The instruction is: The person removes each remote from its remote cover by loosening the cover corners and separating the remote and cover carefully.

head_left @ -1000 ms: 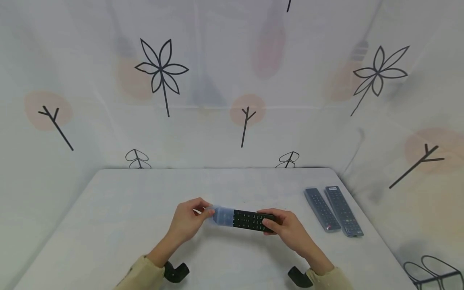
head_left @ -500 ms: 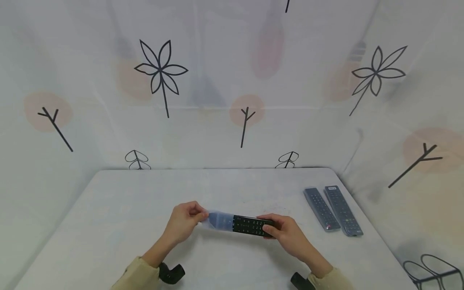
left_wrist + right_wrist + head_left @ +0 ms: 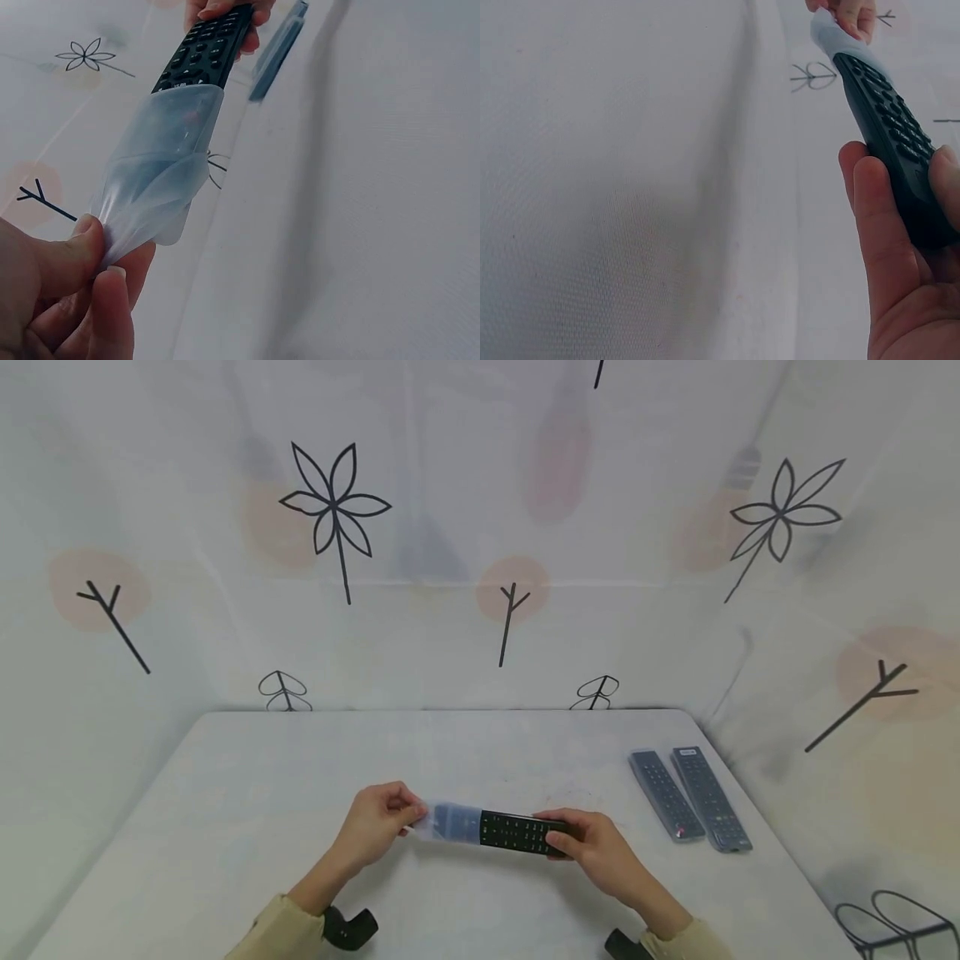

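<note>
A black remote control point(image 3: 519, 832) is held level above the white table, its buttons facing up. Over its left end sits a translucent bluish plastic sleeve point(image 3: 457, 823), leaving the right part bare. My left hand point(image 3: 373, 823) pinches the loose, creased end of this sleeve between thumb and fingers, as the left wrist view shows with the sleeve point(image 3: 169, 127) drawn to a gathered tip. At the bare end, my right hand point(image 3: 600, 847) grips the remote, thumb on the button side and fingers beneath. The right wrist view shows the remote point(image 3: 889, 135) slanting away toward the sleeve.
Two more remotes lie side by side at the table's right edge, a shorter bluish-grey one point(image 3: 666, 793) and a longer one point(image 3: 711, 797). Behind the white table point(image 3: 262, 777) hangs a pale cloth point(image 3: 420, 635) with line-drawn plants. Dark devices point(image 3: 351, 930) sit at both wrists.
My left hand has shifted left and nearer to me, drawing the sleeve's loose end further out past the remote. The right hand and remote have come slightly nearer too.
</note>
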The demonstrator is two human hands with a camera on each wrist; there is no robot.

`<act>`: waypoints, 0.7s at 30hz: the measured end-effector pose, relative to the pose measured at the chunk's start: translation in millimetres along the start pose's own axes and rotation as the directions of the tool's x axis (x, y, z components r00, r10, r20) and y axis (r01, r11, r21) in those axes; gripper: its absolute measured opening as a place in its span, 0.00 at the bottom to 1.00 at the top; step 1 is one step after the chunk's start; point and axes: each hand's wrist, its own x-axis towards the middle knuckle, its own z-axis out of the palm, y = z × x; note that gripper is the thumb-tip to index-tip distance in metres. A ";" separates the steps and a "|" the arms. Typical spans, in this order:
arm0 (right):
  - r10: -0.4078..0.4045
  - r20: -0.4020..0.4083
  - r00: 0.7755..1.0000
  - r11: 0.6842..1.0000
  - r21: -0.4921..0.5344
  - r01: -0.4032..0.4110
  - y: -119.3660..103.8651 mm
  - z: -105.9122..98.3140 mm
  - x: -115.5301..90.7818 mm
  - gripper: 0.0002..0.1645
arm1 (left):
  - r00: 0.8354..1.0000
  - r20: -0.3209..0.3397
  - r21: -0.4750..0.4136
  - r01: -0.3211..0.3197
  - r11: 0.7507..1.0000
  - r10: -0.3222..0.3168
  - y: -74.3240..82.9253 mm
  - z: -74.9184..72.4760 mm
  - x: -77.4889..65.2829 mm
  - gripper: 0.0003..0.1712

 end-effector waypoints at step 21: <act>-0.023 0.021 1.000 1.000 0.004 0.023 4.5 -7.6 -0.7 0.20 | 0.999 -0.023 0.007 0.035 0.999 -0.035 -3.7 -3.8 -1.4 0.04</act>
